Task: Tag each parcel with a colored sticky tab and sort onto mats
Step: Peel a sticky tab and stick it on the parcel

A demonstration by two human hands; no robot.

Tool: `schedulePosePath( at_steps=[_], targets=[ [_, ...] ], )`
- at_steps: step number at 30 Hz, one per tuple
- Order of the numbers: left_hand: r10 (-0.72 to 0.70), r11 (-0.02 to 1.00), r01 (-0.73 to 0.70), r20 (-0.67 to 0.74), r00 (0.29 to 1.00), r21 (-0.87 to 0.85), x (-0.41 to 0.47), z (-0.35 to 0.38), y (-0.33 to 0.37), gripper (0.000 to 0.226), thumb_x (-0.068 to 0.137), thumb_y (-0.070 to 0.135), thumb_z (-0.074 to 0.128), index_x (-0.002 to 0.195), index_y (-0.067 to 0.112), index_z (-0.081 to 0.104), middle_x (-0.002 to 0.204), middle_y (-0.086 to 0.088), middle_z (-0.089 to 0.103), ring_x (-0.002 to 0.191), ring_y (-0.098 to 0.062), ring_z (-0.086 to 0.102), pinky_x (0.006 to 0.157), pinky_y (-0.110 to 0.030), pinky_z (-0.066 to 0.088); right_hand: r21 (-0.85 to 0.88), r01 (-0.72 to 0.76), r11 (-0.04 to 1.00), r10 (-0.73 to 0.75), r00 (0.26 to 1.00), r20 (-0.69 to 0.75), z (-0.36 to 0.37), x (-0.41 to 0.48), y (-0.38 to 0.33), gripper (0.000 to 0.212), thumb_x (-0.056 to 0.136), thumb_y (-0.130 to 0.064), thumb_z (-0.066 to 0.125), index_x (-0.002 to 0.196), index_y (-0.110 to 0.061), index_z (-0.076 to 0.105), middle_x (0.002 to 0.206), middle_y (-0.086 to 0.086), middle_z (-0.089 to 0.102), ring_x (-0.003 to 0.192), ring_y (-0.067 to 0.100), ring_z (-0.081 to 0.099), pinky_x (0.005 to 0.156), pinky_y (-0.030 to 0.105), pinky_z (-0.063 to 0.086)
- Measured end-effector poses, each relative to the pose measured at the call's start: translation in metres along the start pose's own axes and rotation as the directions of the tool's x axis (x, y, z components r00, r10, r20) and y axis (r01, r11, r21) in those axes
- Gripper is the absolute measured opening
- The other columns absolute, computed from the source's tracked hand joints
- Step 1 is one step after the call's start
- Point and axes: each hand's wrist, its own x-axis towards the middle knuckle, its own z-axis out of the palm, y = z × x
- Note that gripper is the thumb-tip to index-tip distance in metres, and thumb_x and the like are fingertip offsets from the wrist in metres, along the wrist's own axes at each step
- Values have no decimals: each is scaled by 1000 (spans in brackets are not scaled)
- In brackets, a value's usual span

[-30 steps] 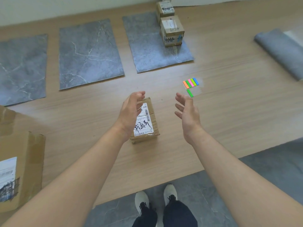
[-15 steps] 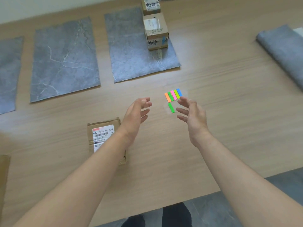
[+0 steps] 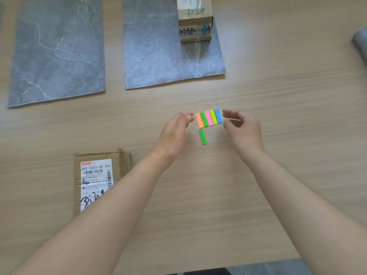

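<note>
A row of coloured sticky tabs (image 3: 209,118), orange to blue, lies on the wooden table, with one loose green tab (image 3: 202,137) just below it. My left hand (image 3: 174,132) hovers at the row's left edge, fingers loosely bent and holding nothing. On the other side of the row, by the blue tab, my right hand (image 3: 241,129) hangs with relaxed, slightly curled fingers, also without anything in it. A brown parcel (image 3: 97,175) with a white shipping label lies flat at the lower left, partly under my left forearm.
Two grey marble-pattern mats lie at the back, the left mat (image 3: 57,50) and the right mat (image 3: 168,56). A taped cardboard parcel (image 3: 195,20) with a blue tab stands on the right mat. A rolled grey mat (image 3: 360,42) is at the right edge.
My left hand let go of the brown parcel and both hands moved forward to either side of the sticky tabs. The view shifted forward and right.
</note>
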Motion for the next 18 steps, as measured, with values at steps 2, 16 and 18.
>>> schedulePosePath(
  at_steps=[2, 16, 18],
  targets=[
    [48, 996, -50, 20, 999, 74, 12, 6, -7, 42, 82, 47, 43, 111, 29, 66, 122, 10, 67, 116, -1, 56, 107, -26, 40, -187, 151, 971, -139, 987, 77, 2, 14, 9, 29, 88, -4, 67, 109, -22, 76, 104, -6, 74, 90, 7, 71, 87, 22, 55],
    [331, 512, -361, 209, 920, 780, 48, 19, -45, 56, 87, 31, 36, 126, 4, 66, 144, -16, 54, 136, -29, 48, 117, -33, 34, -445, 535, 718, -307, 818, 487, 12, 90, 3, 40, 56, -29, 98, 92, -18, 83, 84, 4, 63, 70, 18, 57, 66, 26, 38],
    [324, 464, -356, 218, 920, 811, 48, 21, -43, 56, 89, 33, 32, 122, 5, 68, 144, -16, 54, 136, -30, 48, 118, -37, 34, -480, 536, 695, -266, 811, 521, 12, 94, -1, 41, 54, -29, 98, 90, -16, 82, 84, 2, 60, 72, 20, 58, 66, 29, 41]
  ],
)
